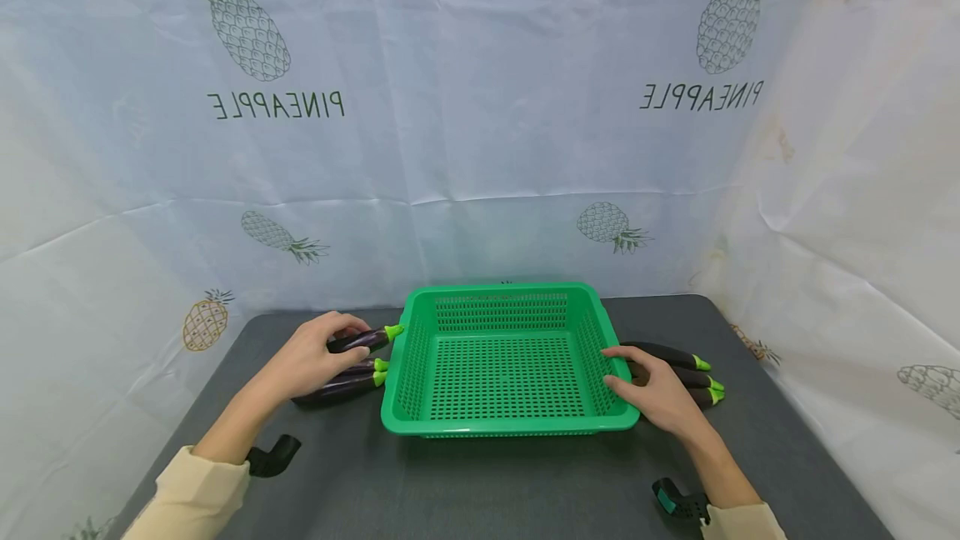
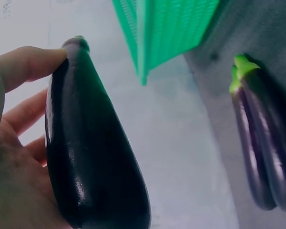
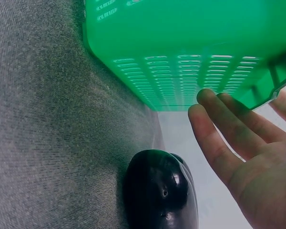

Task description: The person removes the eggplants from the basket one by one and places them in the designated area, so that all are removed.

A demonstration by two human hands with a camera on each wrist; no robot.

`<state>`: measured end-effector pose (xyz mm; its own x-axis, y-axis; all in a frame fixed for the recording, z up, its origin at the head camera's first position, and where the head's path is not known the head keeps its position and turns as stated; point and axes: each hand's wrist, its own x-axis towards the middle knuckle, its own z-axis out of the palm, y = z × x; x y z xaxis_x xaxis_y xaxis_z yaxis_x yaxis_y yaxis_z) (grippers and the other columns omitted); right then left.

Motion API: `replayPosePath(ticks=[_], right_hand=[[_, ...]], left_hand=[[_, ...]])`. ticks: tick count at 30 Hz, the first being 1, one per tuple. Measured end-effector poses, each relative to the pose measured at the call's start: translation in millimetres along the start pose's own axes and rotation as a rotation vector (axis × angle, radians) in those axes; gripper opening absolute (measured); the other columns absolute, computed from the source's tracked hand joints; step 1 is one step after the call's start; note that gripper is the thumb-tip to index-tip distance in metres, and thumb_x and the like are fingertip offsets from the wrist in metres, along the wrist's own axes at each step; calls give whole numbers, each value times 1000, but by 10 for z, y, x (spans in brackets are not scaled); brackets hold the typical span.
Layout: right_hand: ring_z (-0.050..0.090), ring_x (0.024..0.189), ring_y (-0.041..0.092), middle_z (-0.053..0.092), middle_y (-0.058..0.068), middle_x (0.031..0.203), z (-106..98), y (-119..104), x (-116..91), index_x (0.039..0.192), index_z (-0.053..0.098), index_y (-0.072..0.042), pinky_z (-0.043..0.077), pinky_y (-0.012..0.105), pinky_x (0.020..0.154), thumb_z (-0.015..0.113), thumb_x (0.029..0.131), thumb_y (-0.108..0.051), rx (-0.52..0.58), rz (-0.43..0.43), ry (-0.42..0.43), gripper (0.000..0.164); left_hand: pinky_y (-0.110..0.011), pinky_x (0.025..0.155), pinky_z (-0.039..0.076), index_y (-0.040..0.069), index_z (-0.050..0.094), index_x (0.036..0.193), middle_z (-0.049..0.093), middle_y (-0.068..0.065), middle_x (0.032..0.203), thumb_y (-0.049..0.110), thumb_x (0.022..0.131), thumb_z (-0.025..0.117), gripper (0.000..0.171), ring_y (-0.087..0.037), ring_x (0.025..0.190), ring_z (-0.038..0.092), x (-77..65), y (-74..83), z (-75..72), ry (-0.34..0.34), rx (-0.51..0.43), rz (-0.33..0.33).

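My left hand [image 1: 315, 352] holds a dark purple eggplant [image 2: 93, 138] above the table, left of a green plastic basket [image 1: 498, 432]. In the head view its green stem end reaches the basket's left rim. In the left wrist view the thumb lies near the stem end, with other fingers behind the eggplant. Below that hand, two more eggplants [image 1: 341, 390] lie side by side. My right hand [image 1: 656, 390] grips the basket's right rim. In the right wrist view several of its fingers [image 3: 229, 124] extend beside the outer wall, and another finger goes behind the rim.
Three eggplants [image 1: 667, 353] lie to the right of the basket, partly behind my right hand. A dark grey cloth covers the table [image 1: 480, 490]. White sheets printed with pineapples [image 1: 480, 148] hang behind it and at both sides.
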<state>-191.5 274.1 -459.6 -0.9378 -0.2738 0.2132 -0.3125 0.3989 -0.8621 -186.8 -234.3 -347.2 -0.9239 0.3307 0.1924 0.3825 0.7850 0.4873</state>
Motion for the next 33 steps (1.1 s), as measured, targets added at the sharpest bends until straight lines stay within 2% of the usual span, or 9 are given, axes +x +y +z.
replayPosePath(ticks=[10,16,21,28,33], right_hand=[[67,92,13,52,24,142,0,18,5,140,57,-4,51,32,68,69,100,-19,-3,3,2,45],[67,94,11,52,23,142,-3,16,8,140,58,-6,53,32,70,69,99,-19,-6,4,8,44],[67,95,11,53,23,142,-1,15,7,140,58,-6,53,33,71,69,99,-19,-6,3,7,44],[66,92,12,52,23,143,-1,17,11,139,58,-6,51,33,69,69,100,-19,-6,2,7,43],[66,92,12,51,23,144,-5,12,12,139,58,-6,51,33,69,69,99,-20,-5,7,8,44]], left_hand=[[-55,87,49,10,69,120,63,-7,113,25,98,71,26,-33,108,60,-96,-246,123,33,-4,-41],[-46,79,49,9,71,116,60,-5,105,24,96,72,25,-27,99,59,-124,-377,268,29,-8,-56],[-40,74,46,10,71,114,60,-5,102,22,95,73,22,-22,93,57,-160,-448,364,31,-4,-74],[-41,74,47,9,72,115,61,-7,104,20,94,74,24,-22,91,58,-205,-533,503,11,27,-100],[-40,72,46,9,73,112,61,-6,101,18,92,75,22,-22,91,56,-229,-561,620,15,70,-95]])
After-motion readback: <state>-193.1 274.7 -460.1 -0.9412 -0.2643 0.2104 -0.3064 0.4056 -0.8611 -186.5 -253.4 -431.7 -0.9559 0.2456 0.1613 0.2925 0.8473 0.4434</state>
